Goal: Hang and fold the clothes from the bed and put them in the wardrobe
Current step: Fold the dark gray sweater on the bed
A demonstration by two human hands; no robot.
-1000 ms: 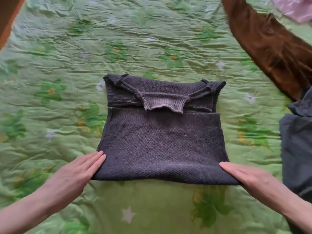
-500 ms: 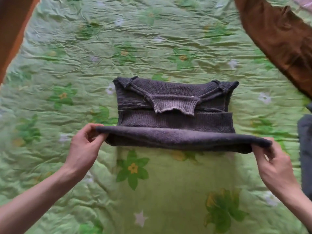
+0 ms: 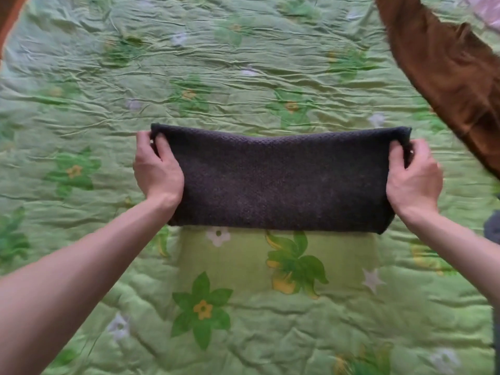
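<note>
A dark grey knitted sweater [image 3: 281, 180], folded into a wide band, lies on the green floral bedspread [image 3: 243, 307]. A brown garment [image 3: 446, 66] drapes at upper right, apart. The left hand [image 3: 158, 169] and right hand [image 3: 412, 177] pinch its far corners, thumbs on top.

A bed fills almost the whole frame, covered by a crinkled light-green quilt [image 3: 243, 63] printed with darker green leaves and yellow and white flowers. At the upper left corner a strip of orange-brown surface [image 3: 8, 14] shows past its edge. Soft, even light, no hard shadows
</note>
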